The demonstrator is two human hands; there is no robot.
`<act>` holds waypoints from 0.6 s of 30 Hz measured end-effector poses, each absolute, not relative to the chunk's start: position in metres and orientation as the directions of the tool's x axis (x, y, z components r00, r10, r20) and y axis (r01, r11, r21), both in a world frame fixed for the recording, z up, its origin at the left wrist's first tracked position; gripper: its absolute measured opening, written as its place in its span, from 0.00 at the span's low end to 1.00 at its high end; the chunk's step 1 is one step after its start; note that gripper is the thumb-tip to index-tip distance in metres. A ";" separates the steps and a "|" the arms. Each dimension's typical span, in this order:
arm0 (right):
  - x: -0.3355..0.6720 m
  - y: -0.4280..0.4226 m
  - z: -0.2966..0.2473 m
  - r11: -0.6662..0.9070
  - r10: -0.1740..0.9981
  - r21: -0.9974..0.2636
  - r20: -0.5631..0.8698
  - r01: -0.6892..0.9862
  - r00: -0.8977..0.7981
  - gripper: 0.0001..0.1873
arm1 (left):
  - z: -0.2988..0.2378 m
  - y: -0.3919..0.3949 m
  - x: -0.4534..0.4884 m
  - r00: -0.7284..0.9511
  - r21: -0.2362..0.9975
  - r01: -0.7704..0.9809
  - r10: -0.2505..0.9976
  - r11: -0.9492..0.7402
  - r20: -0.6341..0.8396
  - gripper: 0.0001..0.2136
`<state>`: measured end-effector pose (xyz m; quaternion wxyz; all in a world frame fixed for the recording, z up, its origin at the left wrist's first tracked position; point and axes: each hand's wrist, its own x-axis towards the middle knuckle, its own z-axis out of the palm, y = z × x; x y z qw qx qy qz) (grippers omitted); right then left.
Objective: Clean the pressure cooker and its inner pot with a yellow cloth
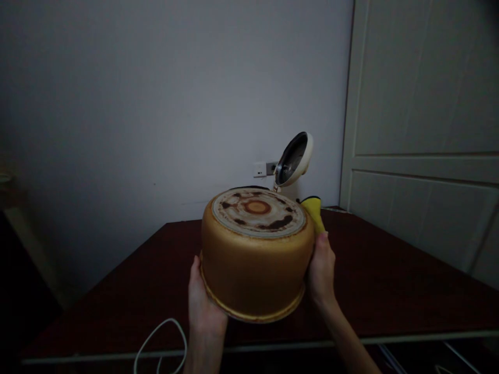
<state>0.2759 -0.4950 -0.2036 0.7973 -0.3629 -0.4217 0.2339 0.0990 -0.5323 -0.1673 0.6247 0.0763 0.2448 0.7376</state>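
Observation:
A gold rice cooker inner pot point(253, 275) is held upside down above the table, its stained grey base point(259, 212) facing up and tilted toward me. My left hand point(205, 301) grips it at the lower left, by the rim. On the right side my right hand point(323, 270) steadies the pot and also holds a yellow cloth point(315, 212) with a dark edge, which sticks up beyond the thumb. Behind the pot, the cooker's white lid point(297, 158) stands raised, its dark inner side showing. The cooker's body is mostly hidden by the pot.
The dark red table point(374, 270) reaches back to a pale wall with a socket point(260, 169). A white cable point(171, 321) loops at the table's front edge on the left. A pale panelled door point(421, 135) borders the right side.

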 end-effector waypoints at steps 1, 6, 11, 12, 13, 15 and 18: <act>0.273 -0.500 -0.210 0.642 0.645 -0.767 0.530 -0.014 0.551 0.30 | -0.168 -0.532 0.099 -0.199 0.453 -0.887 0.961 -0.093 -0.192 0.17; 0.259 -0.518 -0.249 0.779 0.317 -0.449 0.884 0.437 0.344 0.29 | -0.170 -0.528 0.102 -0.239 0.446 -0.887 0.948 -0.124 -0.212 0.17; 0.253 -0.527 -0.244 0.734 0.090 -0.013 0.993 0.679 -0.079 0.32 | -0.170 -0.523 0.099 -0.237 0.452 -0.882 0.955 -0.133 -0.180 0.19; 0.253 -0.528 -0.238 0.720 0.077 0.029 0.990 0.693 -0.121 0.30 | -0.170 -0.522 0.097 -0.242 0.448 -0.882 0.955 -0.143 -0.172 0.19; 0.252 -0.528 -0.232 0.712 0.051 0.076 0.986 0.698 -0.160 0.26 | -0.170 -0.521 0.095 -0.245 0.440 -0.884 0.957 -0.155 -0.156 0.20; 0.249 -0.528 -0.222 0.698 -0.016 0.175 0.973 0.694 -0.229 0.20 | -0.171 -0.521 0.090 -0.246 0.420 -0.889 0.964 -0.182 -0.104 0.20; 0.242 -0.528 -0.207 0.670 -0.090 0.312 0.935 0.674 -0.344 0.17 | -0.177 -0.520 0.082 -0.241 0.391 -0.895 0.970 -0.213 -0.022 0.20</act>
